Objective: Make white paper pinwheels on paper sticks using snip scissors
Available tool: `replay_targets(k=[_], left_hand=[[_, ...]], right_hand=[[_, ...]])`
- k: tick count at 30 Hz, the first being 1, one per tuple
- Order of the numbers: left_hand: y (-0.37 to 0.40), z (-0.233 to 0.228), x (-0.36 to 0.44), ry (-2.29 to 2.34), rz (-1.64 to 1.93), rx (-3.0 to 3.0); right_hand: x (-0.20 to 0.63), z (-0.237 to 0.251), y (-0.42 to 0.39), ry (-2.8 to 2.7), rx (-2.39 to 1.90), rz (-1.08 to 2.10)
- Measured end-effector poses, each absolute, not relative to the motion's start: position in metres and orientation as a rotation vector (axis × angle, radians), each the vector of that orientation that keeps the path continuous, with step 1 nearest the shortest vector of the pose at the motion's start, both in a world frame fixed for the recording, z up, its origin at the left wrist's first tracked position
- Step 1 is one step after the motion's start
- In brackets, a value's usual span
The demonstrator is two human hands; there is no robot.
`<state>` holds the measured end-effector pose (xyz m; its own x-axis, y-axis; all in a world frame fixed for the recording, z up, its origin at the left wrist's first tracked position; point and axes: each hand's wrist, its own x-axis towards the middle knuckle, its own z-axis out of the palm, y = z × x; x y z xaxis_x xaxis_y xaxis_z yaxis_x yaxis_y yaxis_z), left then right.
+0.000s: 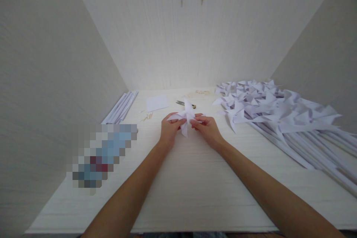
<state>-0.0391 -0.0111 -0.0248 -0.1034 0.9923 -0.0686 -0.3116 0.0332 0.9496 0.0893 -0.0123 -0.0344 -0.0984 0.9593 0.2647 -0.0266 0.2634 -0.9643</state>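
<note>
So, a white paper pinwheel [186, 116] is held just above the middle of the table [195, 186], pinched from both sides: left hand [169, 129] fingers closed on its left blades, right hand [205, 128] fingers closed on the right ones. Scissors [184, 103] and a paper square [156, 102] are parked just behind it, small sticks [147, 117] to the left, rolled paper rods [122, 106] by the left wall. A big pile of finished pinwheels [267, 106] is stacked on the right. Probably the blade tips are best kept gathered at the centre with light pressure, so nothing gets creased or springs loose.
</note>
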Motion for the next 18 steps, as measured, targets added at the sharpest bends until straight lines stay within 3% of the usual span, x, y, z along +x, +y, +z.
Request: replay_targets(k=[18], left_hand=[[-0.0121,-0.0269,-0.0375,1.119,1.396,0.918]], right_hand=[[0.0867,-0.0345,-0.0127,-1.335,-1.012,1.088]])
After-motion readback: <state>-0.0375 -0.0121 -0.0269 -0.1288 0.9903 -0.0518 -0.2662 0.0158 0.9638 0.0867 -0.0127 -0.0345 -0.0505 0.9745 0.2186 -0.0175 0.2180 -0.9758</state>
